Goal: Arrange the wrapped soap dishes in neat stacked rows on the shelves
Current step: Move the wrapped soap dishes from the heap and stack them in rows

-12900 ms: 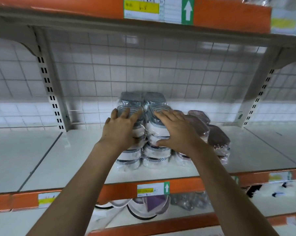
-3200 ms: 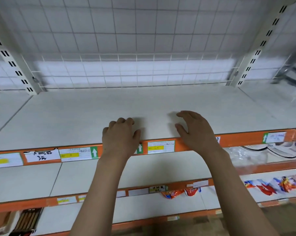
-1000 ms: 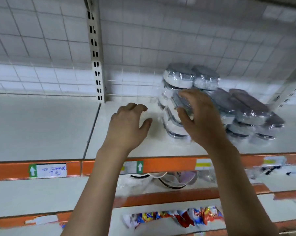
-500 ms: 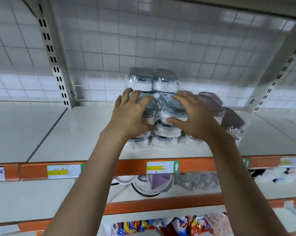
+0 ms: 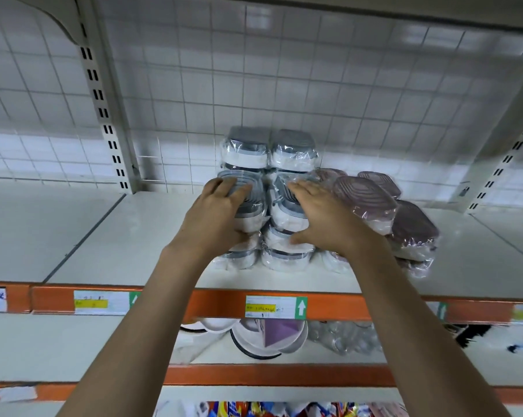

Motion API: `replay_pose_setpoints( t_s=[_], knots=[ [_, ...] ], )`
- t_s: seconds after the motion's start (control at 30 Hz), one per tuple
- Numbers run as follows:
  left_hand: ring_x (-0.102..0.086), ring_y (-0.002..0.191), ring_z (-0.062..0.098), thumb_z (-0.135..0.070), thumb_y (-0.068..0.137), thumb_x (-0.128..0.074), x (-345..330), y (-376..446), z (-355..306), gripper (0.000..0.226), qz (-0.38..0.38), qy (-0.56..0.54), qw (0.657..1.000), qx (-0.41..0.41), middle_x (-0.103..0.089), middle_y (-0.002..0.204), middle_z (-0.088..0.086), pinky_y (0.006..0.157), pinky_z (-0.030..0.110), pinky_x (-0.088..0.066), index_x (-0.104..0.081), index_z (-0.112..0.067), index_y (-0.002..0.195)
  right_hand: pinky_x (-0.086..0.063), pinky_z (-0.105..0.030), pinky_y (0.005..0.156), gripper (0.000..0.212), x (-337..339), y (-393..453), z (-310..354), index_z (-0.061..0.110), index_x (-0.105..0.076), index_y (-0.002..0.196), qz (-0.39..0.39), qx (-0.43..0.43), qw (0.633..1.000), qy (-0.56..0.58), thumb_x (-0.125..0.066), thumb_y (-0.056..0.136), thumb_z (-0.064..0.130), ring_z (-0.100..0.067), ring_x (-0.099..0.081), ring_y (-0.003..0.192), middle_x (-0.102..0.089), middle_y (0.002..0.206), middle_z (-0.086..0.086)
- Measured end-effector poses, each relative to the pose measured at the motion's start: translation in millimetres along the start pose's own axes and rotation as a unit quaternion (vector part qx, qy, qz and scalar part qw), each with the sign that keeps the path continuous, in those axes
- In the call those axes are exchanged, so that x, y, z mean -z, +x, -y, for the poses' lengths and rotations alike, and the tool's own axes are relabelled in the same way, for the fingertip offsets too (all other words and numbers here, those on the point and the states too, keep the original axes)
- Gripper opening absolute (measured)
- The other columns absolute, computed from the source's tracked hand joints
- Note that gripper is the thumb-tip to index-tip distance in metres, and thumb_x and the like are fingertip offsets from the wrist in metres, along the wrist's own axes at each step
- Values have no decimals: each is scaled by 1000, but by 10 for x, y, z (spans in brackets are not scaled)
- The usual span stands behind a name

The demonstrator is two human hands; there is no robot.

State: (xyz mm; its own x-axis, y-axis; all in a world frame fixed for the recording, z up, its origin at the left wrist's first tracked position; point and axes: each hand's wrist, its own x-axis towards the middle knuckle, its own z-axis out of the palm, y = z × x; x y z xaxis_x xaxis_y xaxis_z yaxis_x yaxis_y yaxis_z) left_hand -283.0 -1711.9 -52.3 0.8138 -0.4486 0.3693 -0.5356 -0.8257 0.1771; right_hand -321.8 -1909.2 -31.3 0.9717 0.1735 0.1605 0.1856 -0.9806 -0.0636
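Grey-lidded wrapped soap dishes (image 5: 248,149) stand in two stacked columns on the white shelf (image 5: 119,236), with a taller row behind. My left hand (image 5: 215,218) grips the top dish of the front left column, fingers over its lid and thumb at its side. My right hand (image 5: 320,218) grips the top dish of the front right column (image 5: 281,206) the same way. To the right, purple-lidded wrapped dishes (image 5: 365,200) lean in lower, tilted stacks.
A slotted upright post (image 5: 103,115) rises at the left, another at the far right (image 5: 507,164). A wire grid backs the shelf. The orange shelf edge (image 5: 218,305) carries price labels. Below lie round dishes (image 5: 266,338) and clear wrapped goods (image 5: 341,338).
The view steadied on the stacks. Both hands came onto the front grey dishes and now sit lower over them, fingers spread across the lids.
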Motion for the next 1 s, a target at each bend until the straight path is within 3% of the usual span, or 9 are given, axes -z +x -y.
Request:
replay_pose_setpoints(
  t_s=[0.17,0.27,0.4,0.5,0.63,0.73,0.87,0.93,1.0],
  knots=[
    [-26,138,29,-19,68,-79,24,-69,84,85,-38,-31,999,-15,-37,149,9,114,31,-19,-39,-14,143,-7,-25,116,87,91,-55,24,14,-13,151,-18,25,1000,2,-68,84,24,-18,-13,145,-14,159,-3],
    [-33,136,33,-11,66,-78,37,-163,139,80,-94,-45,994,-28,-43,144,13,115,36,-24,-44,-7,139,-18,-30,114,79,125,-120,52,17,-23,149,-84,9,996,24,-66,83,22,-20,-24,141,-28,154,-2],
    [-37,131,30,-27,68,-65,99,-360,196,72,-163,-52,985,-9,-48,141,5,109,27,-24,-46,-11,136,-23,-35,108,75,122,-182,132,22,-39,143,-197,14,979,53,-68,74,26,-22,-38,132,-46,143,2],
    [-43,122,27,-37,70,-49,164,-524,233,66,-213,-73,974,16,-54,132,3,99,25,-33,-48,-12,132,-32,-42,108,72,59,-192,287,20,-42,140,-251,29,958,132,-58,70,27,-26,-42,129,-50,139,0],
    [-47,113,28,-31,70,-46,222,-736,376,59,-256,-89,962,42,-56,124,5,92,25,-35,-42,-19,128,-29,-22,101,66,-20,-114,587,12,-42,136,-272,52,936,217,-57,72,17,-20,-43,123,-45,134,-5],
    [-46,110,31,-33,67,-47,291,-908,612,56,-273,-35,959,68,-60,114,6,89,39,-37,-44,-20,121,-30,-16,99,66,-89,-6,870,13,-44,131,-279,74,921,262,-62,69,-2,-18,-45,116,-43,126,-7],
    [-46,93,26,-27,65,-52,466,-1153,1035,48,-276,-31,953,118,-62,100,8,74,29,-29,-43,-20,111,-33,-17,98,67,-208,190,1334,14,-45,127,-284,74,921,255,-69,68,-6,-16,-45,111,-42,124,-7],
    [-51,87,31,-16,66,-58,570,-1279,1256,48,-274,-57,948,152,-60,101,10,68,26,-30,-44,-15,111,-28,-8,92,62,-270,313,1591,6,-47,123,-287,73,922,251,-69,67,-8,-14,-44,108,-45,121,-11],
    [-53,88,32,-5,67,-65,675,-1422,1504,52,-279,-76,940,182,-58,107,10,68,25,-29,-47,-8,116,-29,-10,88,57,-330,427,1889,2,-50,118,-288,75,922,247,-69,65,-8,-20,-46,106,-50,116,-14]
  ],
)
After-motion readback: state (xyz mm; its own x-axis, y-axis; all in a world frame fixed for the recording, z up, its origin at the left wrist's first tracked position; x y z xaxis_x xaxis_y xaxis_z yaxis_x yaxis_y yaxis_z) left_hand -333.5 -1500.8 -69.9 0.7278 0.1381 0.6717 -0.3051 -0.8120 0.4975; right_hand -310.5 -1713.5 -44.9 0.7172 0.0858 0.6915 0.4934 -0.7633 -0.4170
